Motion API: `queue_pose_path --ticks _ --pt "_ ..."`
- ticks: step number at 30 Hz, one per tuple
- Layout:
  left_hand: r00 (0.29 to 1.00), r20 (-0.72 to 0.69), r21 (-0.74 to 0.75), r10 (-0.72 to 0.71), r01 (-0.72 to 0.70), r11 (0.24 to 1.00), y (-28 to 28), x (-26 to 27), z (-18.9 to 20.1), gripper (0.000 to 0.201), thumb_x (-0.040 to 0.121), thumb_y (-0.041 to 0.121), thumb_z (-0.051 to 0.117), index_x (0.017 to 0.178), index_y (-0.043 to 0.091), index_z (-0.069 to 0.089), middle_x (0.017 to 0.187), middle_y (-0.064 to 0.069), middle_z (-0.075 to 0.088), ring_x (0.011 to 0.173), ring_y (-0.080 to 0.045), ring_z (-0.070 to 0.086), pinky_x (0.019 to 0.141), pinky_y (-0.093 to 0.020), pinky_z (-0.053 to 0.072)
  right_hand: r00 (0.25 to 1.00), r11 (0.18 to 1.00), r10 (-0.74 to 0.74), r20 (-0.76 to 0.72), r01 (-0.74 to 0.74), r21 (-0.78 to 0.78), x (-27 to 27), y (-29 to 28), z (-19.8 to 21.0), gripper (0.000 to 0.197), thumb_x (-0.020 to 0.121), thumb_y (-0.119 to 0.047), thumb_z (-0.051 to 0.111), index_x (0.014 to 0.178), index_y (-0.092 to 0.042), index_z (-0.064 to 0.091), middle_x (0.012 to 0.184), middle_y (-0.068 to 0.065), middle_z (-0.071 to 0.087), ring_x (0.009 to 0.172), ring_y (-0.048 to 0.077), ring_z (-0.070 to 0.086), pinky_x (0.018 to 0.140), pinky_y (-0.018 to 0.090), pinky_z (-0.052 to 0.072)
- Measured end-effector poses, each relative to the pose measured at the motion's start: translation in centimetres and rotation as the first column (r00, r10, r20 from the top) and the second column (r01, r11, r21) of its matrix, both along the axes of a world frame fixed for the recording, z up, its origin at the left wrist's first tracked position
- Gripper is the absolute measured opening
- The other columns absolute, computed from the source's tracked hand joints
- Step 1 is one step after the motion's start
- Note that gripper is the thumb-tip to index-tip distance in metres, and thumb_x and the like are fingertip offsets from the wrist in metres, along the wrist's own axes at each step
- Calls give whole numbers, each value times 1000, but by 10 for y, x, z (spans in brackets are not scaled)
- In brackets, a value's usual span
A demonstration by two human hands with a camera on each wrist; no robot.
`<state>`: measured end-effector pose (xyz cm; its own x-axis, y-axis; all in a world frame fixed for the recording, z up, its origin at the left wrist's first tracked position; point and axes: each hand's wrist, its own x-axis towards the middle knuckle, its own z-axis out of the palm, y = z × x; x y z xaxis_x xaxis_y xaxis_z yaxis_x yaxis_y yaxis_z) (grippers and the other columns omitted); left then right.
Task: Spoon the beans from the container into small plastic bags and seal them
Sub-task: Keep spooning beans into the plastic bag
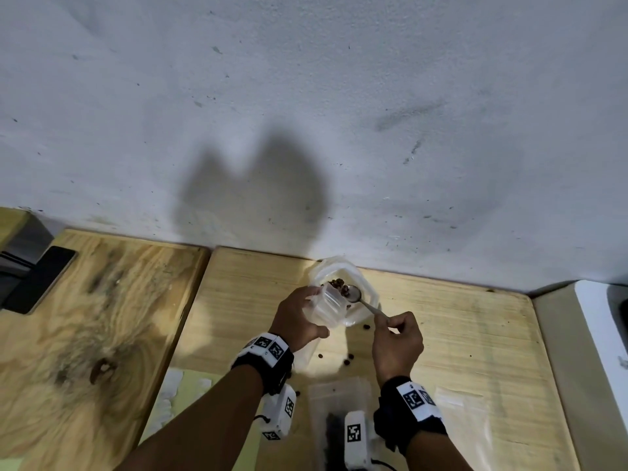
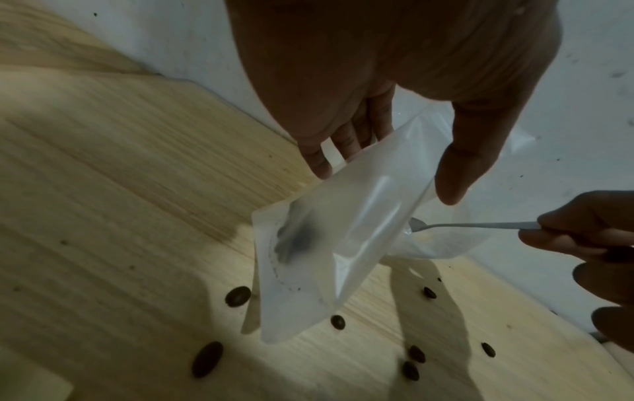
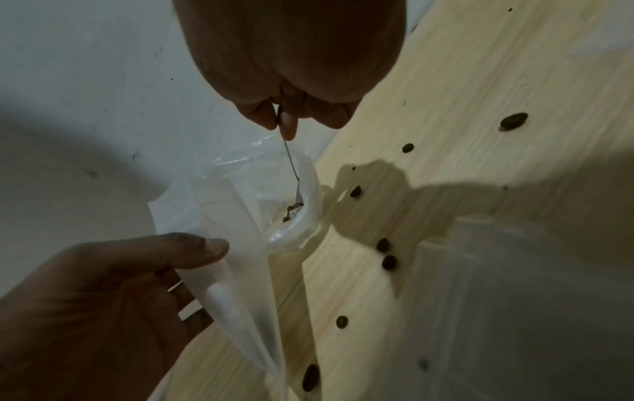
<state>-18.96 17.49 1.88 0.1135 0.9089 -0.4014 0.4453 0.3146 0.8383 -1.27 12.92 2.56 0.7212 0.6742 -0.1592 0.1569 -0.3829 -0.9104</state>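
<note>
My left hand (image 1: 314, 302) (image 2: 384, 168) holds a small translucent plastic bag (image 1: 328, 309) (image 2: 326, 244) (image 3: 233, 271) above the table, thumb on one side and fingers on the other. Behind it, against the wall, sits the clear container (image 1: 365, 283) (image 3: 309, 190) with brown beans (image 1: 338, 283) (image 3: 291, 211) inside. My right hand (image 1: 390, 322) (image 3: 291, 122) (image 2: 583, 230) pinches the handle of a metal spoon (image 1: 368, 305) (image 2: 473, 225) (image 3: 291, 162). Its bowl is down in the container among the beans.
Several loose beans (image 1: 346, 361) (image 2: 237, 296) (image 3: 389, 261) lie scattered on the wooden table (image 1: 458, 334). A bag with beans inside (image 1: 334, 426) and a flat, clear bag (image 1: 462, 413) lie near me. A dark phone (image 1: 40, 280) rests far left, a white appliance (image 1: 605, 334) far right.
</note>
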Motion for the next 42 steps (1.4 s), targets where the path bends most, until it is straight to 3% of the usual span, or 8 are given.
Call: queue_pose_path --ticks 7,11,18,24,29,33,36,42 --pt "1000 -1 -26 -6 5 1000 3 0 -3 77 56 8 89 120 31 54 125 8 56 108 -10 56 82 -18 43 999 999 -34 -1 34 38 4 1 7 26 84 -3 71 70 1 50 64 0 49 52 -7 49 56 5 38" --pt "999 -8 -48 -37 37 998 3 2 -5 80 57 8 88 126 26 54 123 9 56 109 -11 56 84 -21 44 1000 1000 -7 -6 7 -13 5 2 2 25 82 -3 72 71 2 50 64 2 50 56 6 47 54 7 37" --pt "994 12 -116 -109 109 987 7 3 -3 83 55 10 89 130 22 55 120 5 60 109 -13 57 85 -27 49 961 989 -85 -262 50 -139 2 18 -15 30 78 -12 74 63 -14 47 64 2 52 58 22 45 62 37 43" --pt "987 68 -152 -146 155 976 9 5 2 96 39 24 87 130 22 55 123 1 63 114 -17 61 95 -41 54 856 967 -143 -497 14 -254 3 23 -26 32 78 -10 78 72 -16 47 59 5 39 46 18 29 41 27 26" --pt "991 93 -175 -93 108 979 13 -2 1 88 48 8 91 128 17 55 115 -3 67 105 -20 65 86 -32 54 816 970 -141 -560 -1 -245 17 23 -26 39 79 -6 77 65 -21 44 62 4 43 46 15 32 43 27 27" --pt "995 88 -176 -47 62 982 14 -4 0 94 41 20 90 129 21 56 121 -5 66 111 -22 64 84 -28 54 822 976 -115 -558 -10 -216 30 22 -21 37 78 -8 78 64 -22 47 70 6 47 51 15 33 45 26 30" --pt "997 56 -170 -45 54 984 14 -5 -2 88 50 13 91 129 24 54 118 0 64 108 -18 63 78 -22 49 822 985 -82 -564 -20 -173 39 18 -14 36 80 -7 76 66 -23 47 79 10 53 50 14 31 46 25 28" --pt "998 41 -162 -44 50 985 14 -5 -3 85 54 6 88 129 25 52 113 -2 65 104 -17 62 82 -28 51 831 994 7 -556 -66 -86 55 11 13 39 81 -4 72 60 -21 45 84 16 54 44 11 29 47 25 26"
